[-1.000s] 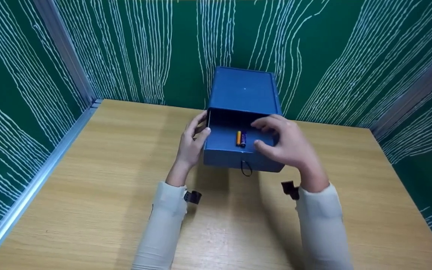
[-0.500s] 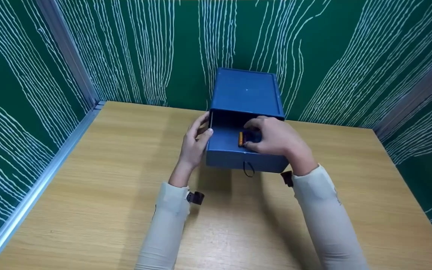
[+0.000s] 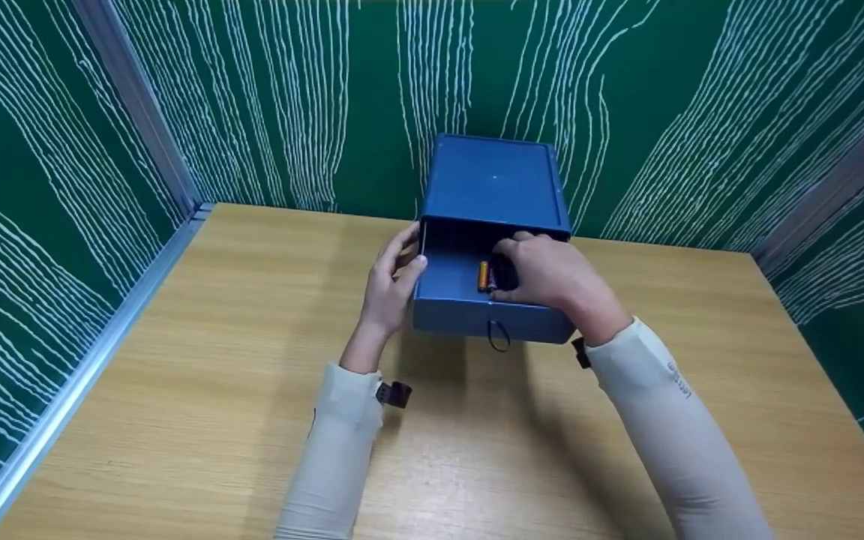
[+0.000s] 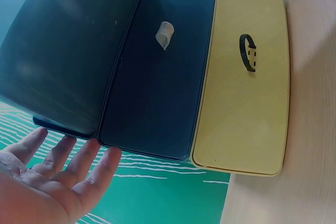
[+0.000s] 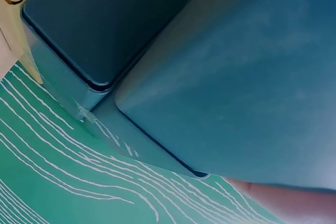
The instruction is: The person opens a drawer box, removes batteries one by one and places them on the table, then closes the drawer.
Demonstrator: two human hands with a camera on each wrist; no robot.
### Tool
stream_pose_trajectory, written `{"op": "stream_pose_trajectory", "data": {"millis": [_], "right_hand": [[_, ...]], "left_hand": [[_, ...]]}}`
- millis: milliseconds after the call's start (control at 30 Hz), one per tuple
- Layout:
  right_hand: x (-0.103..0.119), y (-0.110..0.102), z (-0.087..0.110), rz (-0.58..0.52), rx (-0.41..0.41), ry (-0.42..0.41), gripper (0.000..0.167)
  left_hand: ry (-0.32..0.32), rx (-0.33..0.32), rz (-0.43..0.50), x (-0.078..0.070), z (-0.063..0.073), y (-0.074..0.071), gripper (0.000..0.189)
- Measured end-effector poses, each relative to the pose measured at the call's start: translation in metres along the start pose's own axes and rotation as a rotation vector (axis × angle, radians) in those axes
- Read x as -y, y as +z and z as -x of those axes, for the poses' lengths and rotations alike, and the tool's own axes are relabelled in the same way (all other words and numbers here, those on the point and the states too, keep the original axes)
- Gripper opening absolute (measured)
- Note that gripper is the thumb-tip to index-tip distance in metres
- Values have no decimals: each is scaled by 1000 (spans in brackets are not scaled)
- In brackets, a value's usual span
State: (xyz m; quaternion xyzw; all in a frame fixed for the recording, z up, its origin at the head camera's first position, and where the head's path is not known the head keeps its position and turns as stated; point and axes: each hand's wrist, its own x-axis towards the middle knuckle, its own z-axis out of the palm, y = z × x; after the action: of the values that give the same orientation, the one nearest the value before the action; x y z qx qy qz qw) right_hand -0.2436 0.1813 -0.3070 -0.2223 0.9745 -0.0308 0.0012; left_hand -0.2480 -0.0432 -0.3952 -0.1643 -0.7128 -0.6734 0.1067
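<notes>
A blue drawer (image 3: 451, 313) is pulled out of the top of a drawer unit (image 3: 496, 180). On its floor, side by side, lie an orange battery (image 3: 483, 276) and a dark purple battery (image 3: 492, 279). My right hand (image 3: 556, 274) reaches into the drawer from the right, thumb and index finger bent close beside the purple battery. I cannot tell whether they pinch it. My left hand (image 3: 391, 289) touches the unit's left side; in the left wrist view its fingers (image 4: 84, 161) stretch out straight toward the edge. The right wrist view hides most of the right hand behind the drawer.
Below the pulled-out drawer, the left wrist view shows a dark blue drawer (image 4: 157, 87) with a white tab and a yellow drawer (image 4: 241, 119) with a black strap. The unit stands on a wooden table (image 3: 289, 300) against a green wall (image 3: 372, 112) with white lines.
My right hand has moved left and deeper into the drawer, closing in on the batteries, then shifted slightly right. The left hand stays at the unit's side.
</notes>
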Motion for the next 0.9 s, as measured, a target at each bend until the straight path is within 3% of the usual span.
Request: {"op": "stream_pose_trajectory", "data": {"millis": [467, 900], "right_hand": [[0, 7, -1, 87, -32, -32, 57], [3, 3, -2, 52, -15, 11, 58]], "left_hand": [[-9, -16, 5, 0, 2, 3, 60], [-17, -23, 6, 0, 0, 2, 60]]}}
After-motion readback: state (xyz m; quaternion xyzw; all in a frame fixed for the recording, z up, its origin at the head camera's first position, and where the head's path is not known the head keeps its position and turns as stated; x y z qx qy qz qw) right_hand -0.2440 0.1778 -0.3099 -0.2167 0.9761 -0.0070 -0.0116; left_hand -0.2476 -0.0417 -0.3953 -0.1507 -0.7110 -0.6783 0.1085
